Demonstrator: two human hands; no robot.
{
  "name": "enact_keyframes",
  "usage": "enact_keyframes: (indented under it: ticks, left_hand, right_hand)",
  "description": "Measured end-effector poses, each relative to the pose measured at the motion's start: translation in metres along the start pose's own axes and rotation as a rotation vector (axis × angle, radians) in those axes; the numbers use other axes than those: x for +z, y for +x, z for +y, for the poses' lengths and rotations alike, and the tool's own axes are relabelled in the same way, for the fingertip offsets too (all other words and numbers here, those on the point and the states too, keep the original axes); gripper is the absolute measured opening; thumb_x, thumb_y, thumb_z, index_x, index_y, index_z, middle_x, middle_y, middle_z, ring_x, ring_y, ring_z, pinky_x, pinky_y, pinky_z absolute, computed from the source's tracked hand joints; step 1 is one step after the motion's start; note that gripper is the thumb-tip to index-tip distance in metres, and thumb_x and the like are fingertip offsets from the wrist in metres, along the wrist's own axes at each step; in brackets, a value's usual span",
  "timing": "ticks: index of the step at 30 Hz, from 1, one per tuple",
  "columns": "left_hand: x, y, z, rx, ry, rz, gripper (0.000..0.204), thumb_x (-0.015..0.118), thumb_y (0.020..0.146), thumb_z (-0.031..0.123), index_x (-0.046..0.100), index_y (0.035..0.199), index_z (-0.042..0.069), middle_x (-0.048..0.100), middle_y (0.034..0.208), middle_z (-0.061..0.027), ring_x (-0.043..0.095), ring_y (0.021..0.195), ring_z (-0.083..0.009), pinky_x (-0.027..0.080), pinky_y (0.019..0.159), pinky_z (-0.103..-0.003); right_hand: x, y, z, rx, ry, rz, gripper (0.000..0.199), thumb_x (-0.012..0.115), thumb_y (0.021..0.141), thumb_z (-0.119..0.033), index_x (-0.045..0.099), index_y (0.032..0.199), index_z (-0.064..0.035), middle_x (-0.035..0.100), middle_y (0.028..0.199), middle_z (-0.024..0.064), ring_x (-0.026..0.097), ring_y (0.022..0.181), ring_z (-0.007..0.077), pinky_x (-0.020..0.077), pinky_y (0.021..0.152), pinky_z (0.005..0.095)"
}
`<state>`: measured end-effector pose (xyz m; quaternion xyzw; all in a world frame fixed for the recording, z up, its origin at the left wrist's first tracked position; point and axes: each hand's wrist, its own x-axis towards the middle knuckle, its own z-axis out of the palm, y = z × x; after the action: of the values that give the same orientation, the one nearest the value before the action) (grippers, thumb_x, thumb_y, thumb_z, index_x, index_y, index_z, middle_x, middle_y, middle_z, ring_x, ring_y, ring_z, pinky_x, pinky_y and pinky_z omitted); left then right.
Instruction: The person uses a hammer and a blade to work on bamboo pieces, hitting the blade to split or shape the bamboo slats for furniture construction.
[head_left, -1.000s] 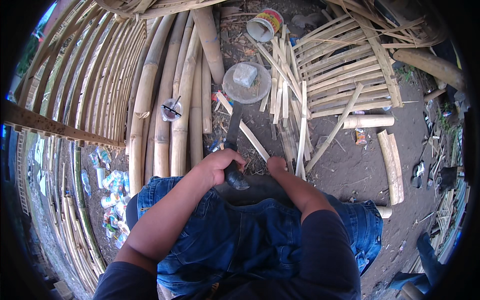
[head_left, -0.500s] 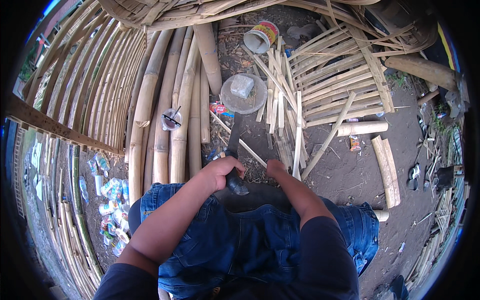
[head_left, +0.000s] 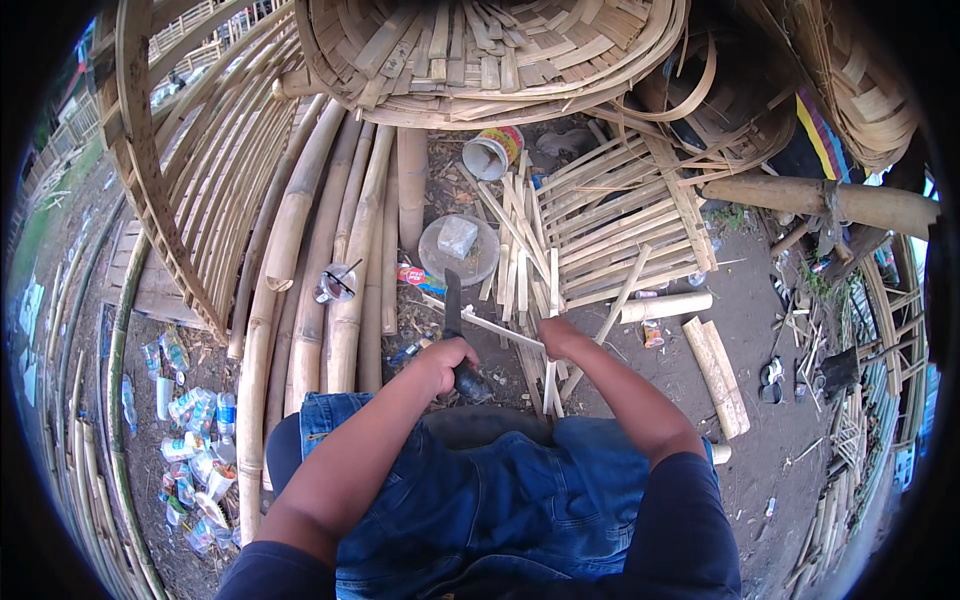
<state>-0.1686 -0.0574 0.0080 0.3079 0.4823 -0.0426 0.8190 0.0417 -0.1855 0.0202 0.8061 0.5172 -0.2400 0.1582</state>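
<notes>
My left hand (head_left: 452,364) is closed round the dark handle of a machete (head_left: 453,297), whose blade points away from me. In my right hand (head_left: 563,338) is one end of a thin, pale bamboo strip (head_left: 492,328). The strip runs off to the left and crosses close to the blade; whether the two touch I cannot tell. Beyond the blade's tip, a pale stone block (head_left: 458,238) rests on a round grey slab (head_left: 487,266). More split bamboo strips (head_left: 518,250) lie in a loose pile beyond my right hand.
Thick bamboo poles (head_left: 300,230) lie at the left, with a plastic cup (head_left: 337,283) on them. A slatted bamboo panel (head_left: 620,220) is at the right. Woven bamboo baskets (head_left: 490,60) loom at the top. A bucket (head_left: 492,153) stands far off; plastic litter (head_left: 200,440) lies lower left.
The view has tipped upward, showing more of the woven baskets. The strip in my right hand now lies flatter, nearer the blade. My left hand still grips the machete.
</notes>
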Motion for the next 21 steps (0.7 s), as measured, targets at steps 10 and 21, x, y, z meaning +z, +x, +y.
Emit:
enact_keyframes:
  ticks: [10, 21]
  left_hand:
    - [0.005, 0.019, -0.003, 0.046, -0.097, -0.038, 0.012, 0.059, 0.067, -0.01, 0.054, 0.069, 0.001, 0.054, 0.07, -0.0106, 0.055, 0.063, -0.0238, 0.049, 0.061, -0.038]
    - [0.007, 0.018, -0.001, 0.013, -0.052, -0.082, 0.011, 0.059, 0.07, -0.009, 0.056, 0.073, 0.001, 0.056, 0.07, -0.0116, 0.057, 0.064, -0.0243, 0.051, 0.063, -0.038]
  right_hand:
    - [-0.073, -0.151, 0.022, 0.135, 0.056, 0.263, 0.047, 0.074, 0.06, -0.002, 0.067, 0.106, -0.0029, 0.063, 0.106, 0.0218, 0.059, 0.104, 0.0348, 0.0477, 0.091, 0.0385]
    - [-0.187, -0.114, 0.069, 0.435, -0.05, 0.828, 0.035, 0.077, 0.066, -0.007, 0.067, 0.099, -0.0012, 0.066, 0.092, 0.0212, 0.063, 0.093, 0.0353, 0.0507, 0.082, 0.041]
